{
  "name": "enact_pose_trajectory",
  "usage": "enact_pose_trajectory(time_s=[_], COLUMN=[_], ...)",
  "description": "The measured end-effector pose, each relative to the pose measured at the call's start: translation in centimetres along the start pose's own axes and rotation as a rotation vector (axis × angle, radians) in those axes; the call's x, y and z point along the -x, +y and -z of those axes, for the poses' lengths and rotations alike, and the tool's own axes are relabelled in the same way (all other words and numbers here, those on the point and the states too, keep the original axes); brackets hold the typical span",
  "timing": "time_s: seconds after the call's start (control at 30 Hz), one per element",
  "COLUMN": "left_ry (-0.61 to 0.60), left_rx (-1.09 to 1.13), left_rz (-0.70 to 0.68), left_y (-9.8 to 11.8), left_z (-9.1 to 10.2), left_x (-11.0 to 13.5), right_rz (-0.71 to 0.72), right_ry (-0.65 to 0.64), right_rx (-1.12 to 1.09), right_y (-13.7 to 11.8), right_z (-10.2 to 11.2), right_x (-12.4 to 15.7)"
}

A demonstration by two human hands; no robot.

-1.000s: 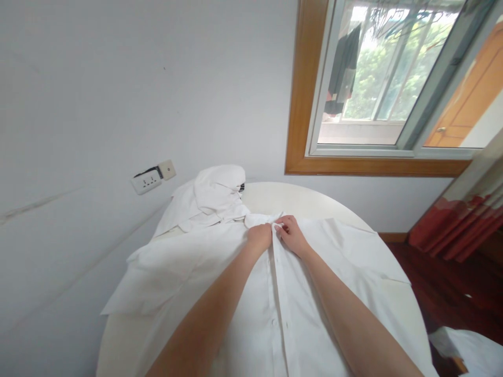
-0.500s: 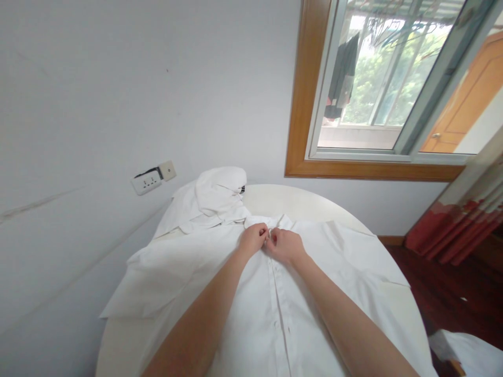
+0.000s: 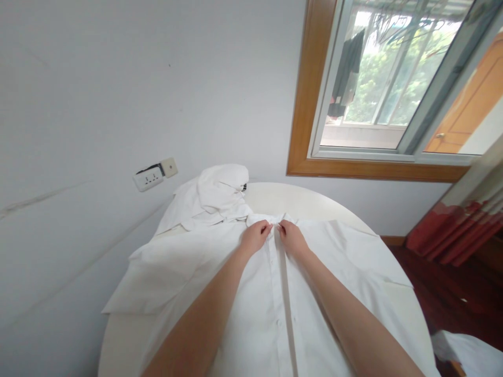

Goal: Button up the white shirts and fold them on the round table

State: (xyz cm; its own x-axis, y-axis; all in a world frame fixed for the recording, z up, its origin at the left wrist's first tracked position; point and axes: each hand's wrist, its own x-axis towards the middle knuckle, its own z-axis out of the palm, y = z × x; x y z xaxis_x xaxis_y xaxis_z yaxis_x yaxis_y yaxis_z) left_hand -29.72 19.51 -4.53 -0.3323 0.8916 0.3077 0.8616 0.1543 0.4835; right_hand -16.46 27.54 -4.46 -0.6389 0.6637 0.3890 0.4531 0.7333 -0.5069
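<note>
We look down on a round white table (image 3: pixel 346 209) that stands against a pale wall. A white shirt (image 3: pixel 243 319) lies spread front-up across it. Its collar (image 3: pixel 271 217) is just beyond our fingertips, and its button placket (image 3: pixel 283 277) runs back from them toward us, between our forearms. Beyond the fingers and to their left sits a heap of white garments (image 3: pixel 214 193), with a wall socket (image 3: pixel 148 178) further left on the wall. Up and to the right of the fingers is a wood-framed window (image 3: pixel 377 94). A red curtain (image 3: pixel 459 230) hangs well to their right, above a dark floor (image 3: pixel 440 298). Our left hand (image 3: pixel 256 236) and right hand (image 3: pixel 291 238) lie knuckles-up, just beside each other at the top of the placket. The fingers of each hand are curled in and pinch the shirt's front edge on that hand's own side, and the two sets of fingertips almost meet.
</note>
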Motion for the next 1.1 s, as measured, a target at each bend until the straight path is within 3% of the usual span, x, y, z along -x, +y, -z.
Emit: enact_pose_trajectory(time_s=[0.2,0.47,0.83,1.1], left_ry=[0.064,0.091,0.078,0.053], left_rx=[-0.063,0.001,-0.113,-0.16], left_rz=[-0.073,-0.114,-0.207,-0.248], left_y=[0.3,-0.1,-0.1,-0.3], left_z=[-0.3,-0.5,-0.3,-0.3], left_x=[0.5,0.3,0.3,0.1], right_rz=[0.06,0.044,-0.048,-0.065], right_ry=[-0.063,-0.126,-0.165,-0.153], right_rx=[-0.212,-0.216,-0.229,-0.356], right_y=[0.8,1.9,1.4,1.7], right_z=[0.6,-1.5,-0.9,-1.1], right_x=[-0.8,-0.4,-0.6,-0.7])
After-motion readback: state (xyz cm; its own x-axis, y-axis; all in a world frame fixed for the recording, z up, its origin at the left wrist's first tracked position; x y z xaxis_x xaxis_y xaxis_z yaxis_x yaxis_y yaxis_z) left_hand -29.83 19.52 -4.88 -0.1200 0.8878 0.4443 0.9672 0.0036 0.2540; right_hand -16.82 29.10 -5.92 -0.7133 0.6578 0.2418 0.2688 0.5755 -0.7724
